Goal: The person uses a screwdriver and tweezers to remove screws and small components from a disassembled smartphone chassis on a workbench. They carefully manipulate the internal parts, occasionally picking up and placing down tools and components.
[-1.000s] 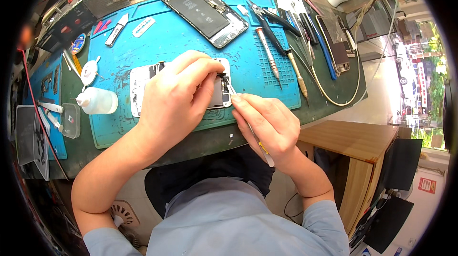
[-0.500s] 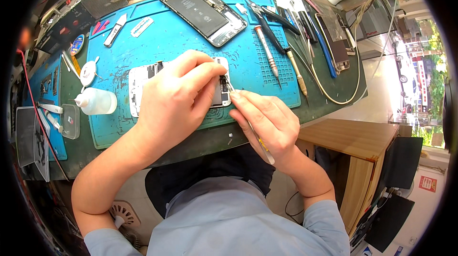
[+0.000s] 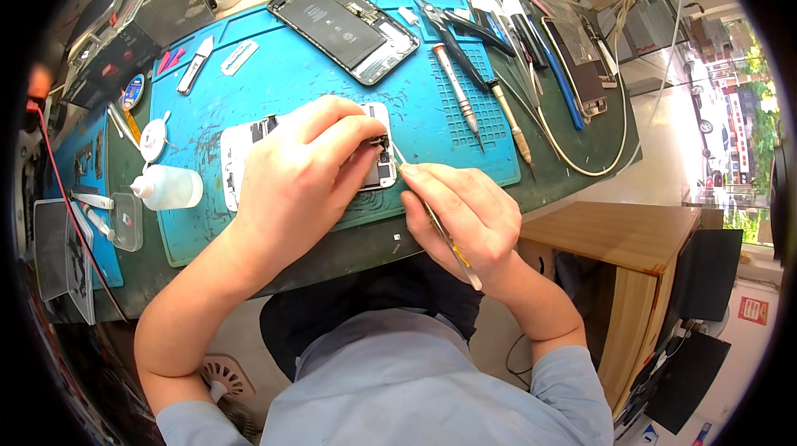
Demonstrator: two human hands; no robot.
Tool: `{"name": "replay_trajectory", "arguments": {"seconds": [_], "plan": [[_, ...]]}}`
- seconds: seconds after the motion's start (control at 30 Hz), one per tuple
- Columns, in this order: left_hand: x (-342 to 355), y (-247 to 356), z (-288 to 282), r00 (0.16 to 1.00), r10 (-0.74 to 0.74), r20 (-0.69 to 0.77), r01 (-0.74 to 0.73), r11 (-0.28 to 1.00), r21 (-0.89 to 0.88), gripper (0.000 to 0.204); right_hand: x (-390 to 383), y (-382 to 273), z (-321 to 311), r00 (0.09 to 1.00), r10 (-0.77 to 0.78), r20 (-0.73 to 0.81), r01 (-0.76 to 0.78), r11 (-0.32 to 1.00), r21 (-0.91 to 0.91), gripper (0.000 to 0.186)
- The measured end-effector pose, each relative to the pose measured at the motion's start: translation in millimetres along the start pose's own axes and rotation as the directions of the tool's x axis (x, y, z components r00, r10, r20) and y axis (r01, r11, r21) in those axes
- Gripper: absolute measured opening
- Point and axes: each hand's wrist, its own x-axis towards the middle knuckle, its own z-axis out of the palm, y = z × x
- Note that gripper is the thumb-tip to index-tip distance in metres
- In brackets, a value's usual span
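A white-framed phone screen assembly (image 3: 236,157) lies on the blue work mat, its inner side up. My left hand (image 3: 303,159) reaches over its middle and hides much of it. Thumb and fingers pinch together at the assembly's right end, beside small dark parts; what they hold there is too small to make out. Between the fingertips of my right hand (image 3: 469,213) is a pair of metal tweezers (image 3: 440,228), slanting up and left. Their tips reach the right edge of the assembly, close to the left fingertips.
Beyond lies an opened black phone housing (image 3: 344,26). Pliers (image 3: 457,43), a screwdriver (image 3: 457,89) and other slim tools lie to the right, near a cable. At left stand a clear squeeze bottle (image 3: 173,188) and a white round container (image 3: 154,139). A utility knife (image 3: 196,66) and razor blade (image 3: 240,57) lie farther back.
The whole view has shifted slightly. The tweezers' tips have drawn a little out from among the small parts toward the assembly's edge. My left hand keeps its pinch at the same end.
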Motion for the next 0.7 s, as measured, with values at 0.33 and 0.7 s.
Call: {"name": "replay_trajectory", "arguments": {"seconds": [0.33,0.7], "plan": [[2.3,1.5,-1.1,0.999,0.037,0.013,-0.037,0.999,0.033,0.022,-1.5,1.1,0.2,1.0,-0.015,-0.021,0.015,1.0,0.014,0.031],[-0.3,-0.7,1.8,1.0,-0.018,-0.022,0.018,1.0,-0.011,0.019,-2.6,1.8,2.6,0.999,0.001,-0.033,-0.001,1.0,-0.001,0.032]]}}
